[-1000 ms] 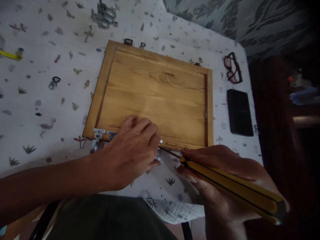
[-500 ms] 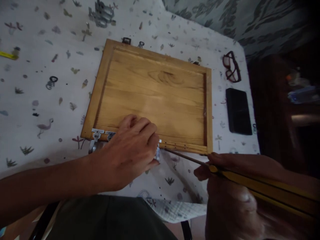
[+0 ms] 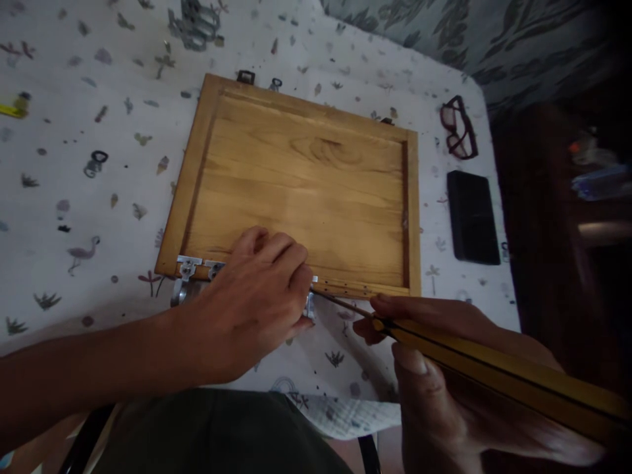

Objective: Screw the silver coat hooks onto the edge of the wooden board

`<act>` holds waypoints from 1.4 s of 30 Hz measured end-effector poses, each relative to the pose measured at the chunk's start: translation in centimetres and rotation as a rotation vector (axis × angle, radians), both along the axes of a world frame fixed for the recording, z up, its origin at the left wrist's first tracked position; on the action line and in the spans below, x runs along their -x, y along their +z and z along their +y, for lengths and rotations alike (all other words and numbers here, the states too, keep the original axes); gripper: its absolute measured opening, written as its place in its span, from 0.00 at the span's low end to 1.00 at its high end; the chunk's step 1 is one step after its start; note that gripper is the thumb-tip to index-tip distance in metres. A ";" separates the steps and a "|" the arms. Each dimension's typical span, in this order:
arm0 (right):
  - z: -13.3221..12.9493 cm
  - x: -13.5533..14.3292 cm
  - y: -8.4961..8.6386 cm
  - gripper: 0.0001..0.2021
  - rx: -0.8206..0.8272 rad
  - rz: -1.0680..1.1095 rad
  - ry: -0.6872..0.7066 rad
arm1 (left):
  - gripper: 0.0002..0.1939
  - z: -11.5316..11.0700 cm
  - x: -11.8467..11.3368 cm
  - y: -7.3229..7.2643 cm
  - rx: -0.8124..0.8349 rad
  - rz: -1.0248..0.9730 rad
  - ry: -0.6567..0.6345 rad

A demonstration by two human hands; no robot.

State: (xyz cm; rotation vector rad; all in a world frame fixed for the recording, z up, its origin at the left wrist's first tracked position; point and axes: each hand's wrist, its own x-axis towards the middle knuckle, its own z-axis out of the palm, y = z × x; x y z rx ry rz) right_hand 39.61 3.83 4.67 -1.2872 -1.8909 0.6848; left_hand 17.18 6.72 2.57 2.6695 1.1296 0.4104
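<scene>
A shallow wooden frame panel [image 3: 306, 178] lies on the patterned cloth. Metal hinges [image 3: 186, 270] line its near edge at the left. My left hand [image 3: 261, 299] is curled over that edge and covers part of the hardware; a metal piece [image 3: 309, 304] shows beside its fingertips, and what the fingers grip is mostly hidden. My right hand [image 3: 444, 368] is closed around a screwdriver with a yellow and black handle [image 3: 474, 355]. Its thin shaft points left, the tip close to the metal piece by my left fingers; exact contact is hard to make out.
Red-framed glasses [image 3: 459, 128] and a black rectangular case [image 3: 474, 217] lie right of the panel. More metal hardware [image 3: 195, 25] sits at the far left, and a yellow object [image 3: 14, 110] at the left edge. Dark furniture stands beyond the cloth's right side.
My right hand and the screwdriver have moved left, bringing the tip to the metal piece near my left hand. My left hand has barely moved.
</scene>
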 end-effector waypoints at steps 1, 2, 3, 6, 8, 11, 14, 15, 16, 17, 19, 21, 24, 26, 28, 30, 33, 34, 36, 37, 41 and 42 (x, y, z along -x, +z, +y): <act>0.1 -0.1 0.1 0.11 0.005 -0.011 0.034 | 0.18 0.0 0.0 -0.1 -0.001 0.000 0.000; 0.3 -0.3 0.1 0.12 0.000 -0.026 0.064 | 0.18 0.0 0.1 -0.1 -0.001 -0.002 -0.002; 0.4 -0.4 0.3 0.13 -0.006 -0.041 0.091 | 0.19 0.0 0.2 -0.2 -0.001 -0.005 -0.005; 0.8 -0.6 0.8 0.12 -0.008 -0.065 0.131 | 0.19 0.0 0.3 -0.2 0.004 -0.006 -0.007; 0.9 -0.4 1.2 0.11 0.003 -0.091 0.167 | 0.18 0.0 0.2 -0.1 0.007 -0.003 -0.002; 1.2 0.0 1.5 0.12 -0.025 -0.134 0.222 | 0.18 0.0 0.1 0.1 0.003 -0.004 -0.001; 1.4 0.2 1.4 0.13 -0.091 -0.154 0.227 | 0.18 0.0 0.0 0.1 0.000 0.001 -0.003; 1.5 0.3 1.3 0.13 -0.108 -0.155 0.227 | 0.19 0.0 0.1 0.1 0.003 0.004 -0.003; 1.5 0.3 1.2 0.12 -0.122 -0.151 0.229 | 0.18 0.0 0.1 0.1 0.007 0.006 -0.002; 1.5 0.3 1.0 0.12 -0.135 -0.145 0.227 | 0.18 0.0 0.1 0.1 0.010 0.006 -0.001; 1.5 0.2 0.8 0.10 -0.153 -0.140 0.228 | 0.18 -0.1 0.2 0.0 0.012 0.001 -0.002; 1.4 0.2 0.7 0.09 -0.138 -0.170 0.234 | 0.18 0.0 0.2 0.0 0.008 -0.005 -0.006; 1.1 0.4 0.5 0.07 -0.106 -0.171 0.160 | 0.17 0.0 0.2 0.0 0.004 -0.010 -0.011; 0.9 0.7 0.5 0.06 -0.097 -0.109 0.094 | 0.17 0.0 0.2 0.0 -0.002 -0.011 -0.008; 0.8 1.1 0.4 0.06 -0.070 -0.054 0.078 | 0.18 0.0 0.2 -0.1 -0.004 -0.008 -0.005; 0.6 1.4 0.3 0.09 -0.034 0.008 0.040 | 0.17 0.0 0.3 -0.3 -0.001 -0.006 -0.007; 0.3 1.5 0.0 0.14 0.004 0.152 0.002 | 0.17 -0.1 0.3 -0.4 0.006 -0.005 -0.010; 0.3 1.4 0.0 0.14 0.009 0.205 0.012 | 0.17 -0.1 0.3 -0.4 0.009 0.002 -0.006; 0.3 1.1 -0.1 0.14 0.027 0.260 0.054 | 0.16 -0.1 0.2 -0.3 0.014 0.014 0.002; 0.3 0.8 -0.1 0.14 0.035 0.262 0.068 | 0.16 -0.1 0.2 -0.2 0.013 0.015 0.004; 0.1 0.2 0.3 0.15 0.028 0.183 0.052 | 0.19 -0.1 0.1 -0.1 0.013 0.005 0.002; 0.1 0.3 0.4 0.15 0.014 0.158 0.047 | 0.19 -0.1 0.1 -0.1 0.013 0.003 0.001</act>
